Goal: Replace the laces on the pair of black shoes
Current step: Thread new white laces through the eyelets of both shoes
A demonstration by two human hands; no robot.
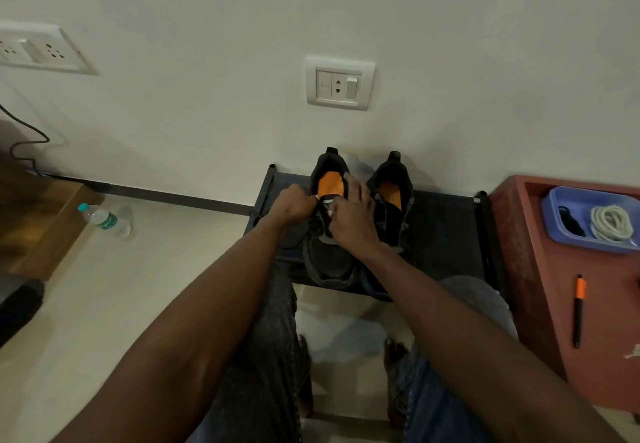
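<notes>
Both hands are working at the throat of the left-hand black fabric trainer with the orange insole (329,214), which is sitting toe-toward-the-person near the front edge of the low black fabric-topped shoe rack (446,231), its heel close to the rack's back edge by the wall. The left hand (294,205) is curling tight at the shoe's left eyelet side, fingers pressed together & apparently pinching something thin (lace end or eyelet flap, can't tell which, too dark). The right hand (351,221) is lying over the tongue, fingers bent down onto the lace area w/ one finger stretching up along the collar edge; whether it's pinching a lace can't be told. The second black trainer w/ orange insole (393,207) is standing just beside the first, toward the rack's middle, untouched, and its lacing isn't readable. On the red-brown wooden side table (540,269) at the right, a blue plastic tray (550,207) near the table's back edge is holding a coil of pale off-white cord (611,223) & a dark bundle (571,224) (prob. laces, one set new, but that's a guess). A black-and-orange pen (579,311) is lying along the table's left edge. Judging by this, the job is looking early: first shoe being handled, pale coil not yet threaded, second shoe waiting.
</notes>
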